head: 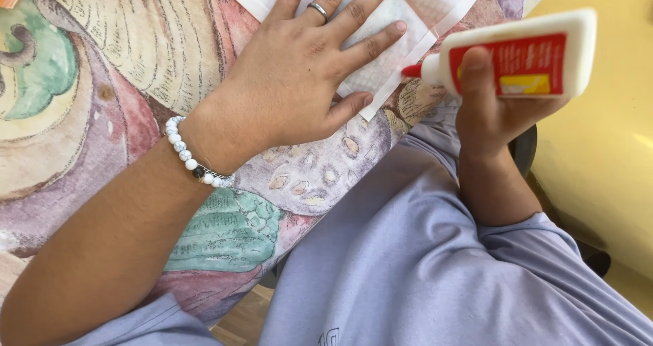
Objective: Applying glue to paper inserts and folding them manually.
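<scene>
Presently the left hand [306, 81] lies flat, pinning the white paper [401, 13] to the patterned tablecloth [136, 54], the right hand [490, 108] grips the glue bottle [517, 54] at its edge; overflow could smear.

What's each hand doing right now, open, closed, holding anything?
Left hand: open, fingers spread, pressed flat on the white paper sheet.
Right hand: closed around the white plastic glue bottle with red label, red nozzle near the paper's edge.
</scene>
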